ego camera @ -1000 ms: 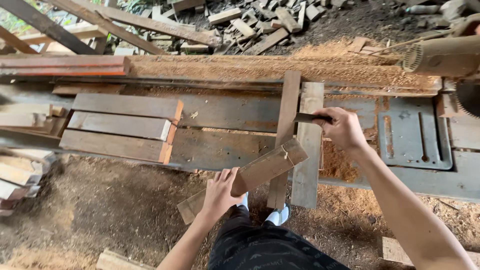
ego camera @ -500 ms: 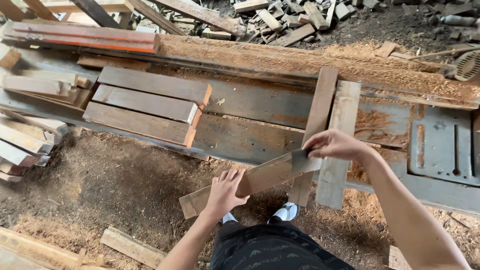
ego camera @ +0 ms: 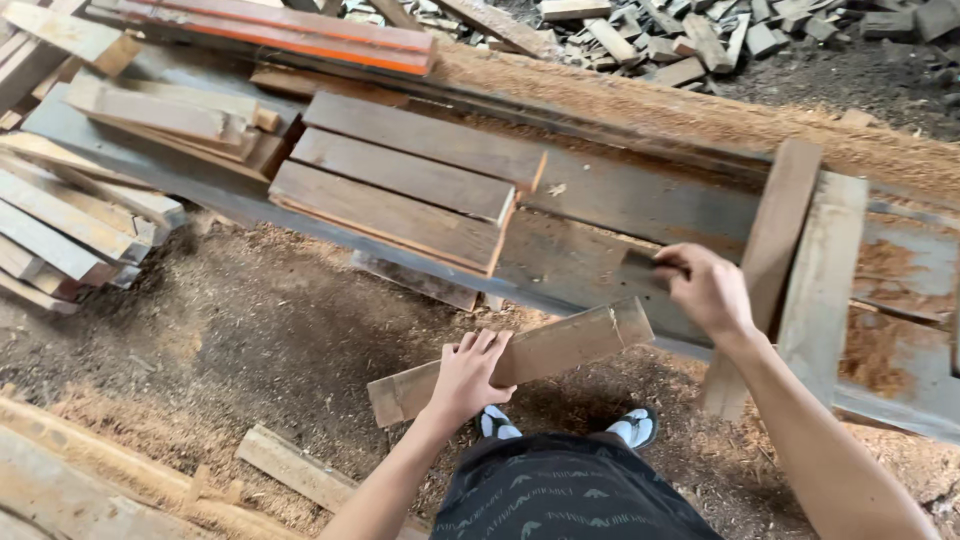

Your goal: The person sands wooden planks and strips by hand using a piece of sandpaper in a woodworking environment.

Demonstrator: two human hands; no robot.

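My left hand (ego camera: 468, 378) grips a short pale wooden plank (ego camera: 545, 352) near its middle, holding it slanted above the sawdust floor in front of my legs. My right hand (ego camera: 708, 291) hovers just above the plank's right end, closed around a small dark flat object (ego camera: 640, 268) that sticks out to the left. What that object is cannot be told. Just beyond both hands runs the edge of the grey metal bench (ego camera: 620, 215).
Three dark boards (ego camera: 405, 180) lie stacked on the bench. Two longer planks (ego camera: 800, 250) lean across it at the right. Plank piles (ego camera: 60, 225) sit at the left, a red-orange beam (ego camera: 300, 35) behind, offcuts (ego camera: 690, 40) beyond, loose timber (ego camera: 300, 470) by my feet.
My right hand left the leaning planks with the dark object, came to the short plank's right end, and now sits just above it. The plank has dropped lower and flatter.
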